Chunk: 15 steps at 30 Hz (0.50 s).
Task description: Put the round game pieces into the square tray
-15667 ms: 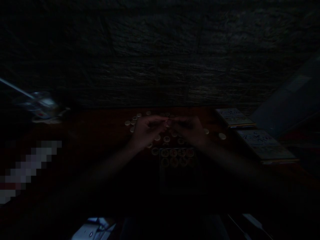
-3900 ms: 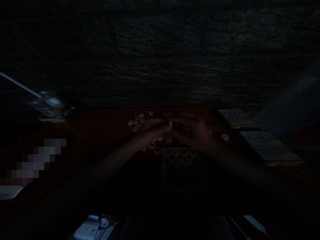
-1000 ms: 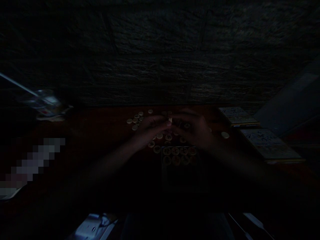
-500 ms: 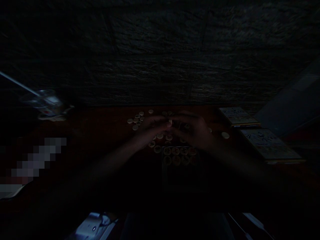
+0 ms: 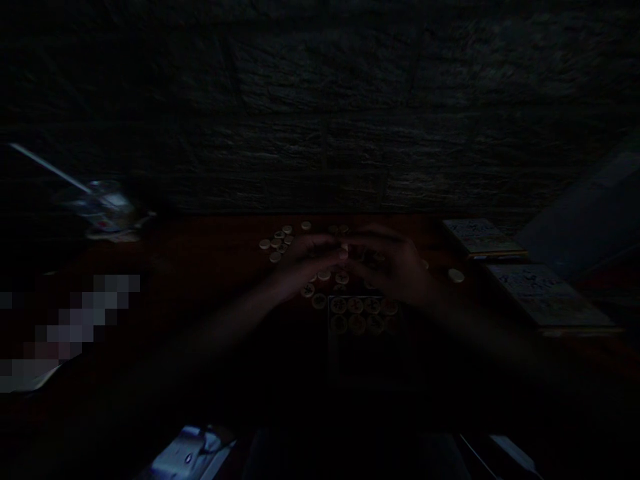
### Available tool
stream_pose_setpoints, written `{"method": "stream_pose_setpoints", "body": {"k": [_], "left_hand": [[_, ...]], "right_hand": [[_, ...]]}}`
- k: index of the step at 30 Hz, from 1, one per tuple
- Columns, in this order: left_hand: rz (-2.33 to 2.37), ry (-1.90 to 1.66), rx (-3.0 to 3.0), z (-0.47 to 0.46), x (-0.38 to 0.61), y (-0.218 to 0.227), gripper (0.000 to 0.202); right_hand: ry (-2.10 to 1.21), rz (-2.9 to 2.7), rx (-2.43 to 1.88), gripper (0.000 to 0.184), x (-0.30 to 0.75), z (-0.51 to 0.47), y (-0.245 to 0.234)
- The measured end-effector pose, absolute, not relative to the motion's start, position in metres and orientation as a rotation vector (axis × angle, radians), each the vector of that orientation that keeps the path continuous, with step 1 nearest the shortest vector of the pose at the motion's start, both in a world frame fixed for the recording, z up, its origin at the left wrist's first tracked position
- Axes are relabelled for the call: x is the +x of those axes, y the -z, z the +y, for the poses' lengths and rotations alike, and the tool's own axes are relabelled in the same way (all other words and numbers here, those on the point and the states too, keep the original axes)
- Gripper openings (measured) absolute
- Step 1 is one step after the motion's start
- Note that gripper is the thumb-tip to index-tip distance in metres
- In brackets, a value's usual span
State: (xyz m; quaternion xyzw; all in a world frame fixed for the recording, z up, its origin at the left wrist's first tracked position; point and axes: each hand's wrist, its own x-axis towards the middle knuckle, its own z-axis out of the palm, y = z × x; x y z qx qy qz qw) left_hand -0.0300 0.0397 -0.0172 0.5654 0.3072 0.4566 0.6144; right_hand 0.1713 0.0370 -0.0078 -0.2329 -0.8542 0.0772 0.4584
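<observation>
In very dim light, my left hand and my right hand meet above a dark reddish table. Their fingertips are closed together around a small pale Chinese chess piece, mostly covered by the fingers. Loose round Chinese chess pieces lie to the left of and beneath my hands, some hidden by them. Closer to me is a dark shallow box, with two rows of pieces set along its far end, characters showing on several of them.
Two flat boxes or books lie at the right, near a single loose piece. A clear cup with a straw stands at the far left. Behind the table rises a rough block wall.
The view has shifted slightly, so everything sits a little further right and lower. My hands stay together at the piece, with hardly any change in the fingers.
</observation>
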Motion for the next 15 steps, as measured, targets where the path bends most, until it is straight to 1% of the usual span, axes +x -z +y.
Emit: {"method": "stream_pose_setpoints", "body": {"k": [3,8,13,15], "left_hand": [[0.672,-1.057,1.261,0.040,-0.029,0.017,0.027],[0.644,-1.092,1.255,0.041,-0.028,0.015,0.023],[0.686,-1.127,1.285,0.044,-0.030,0.016,0.021],[0.709,-1.140,1.324,0.045,-0.031,0.017,0.024]], "right_hand": [[-0.177,-2.099,-0.587,0.031,0.171,0.036,0.007],[-0.224,-2.043,-0.648,0.029,0.170,0.031,0.002],[-0.632,-1.878,-0.819,0.023,0.165,0.026,0.000],[-0.725,-1.788,-0.862,0.019,0.163,0.027,0.001]]}}
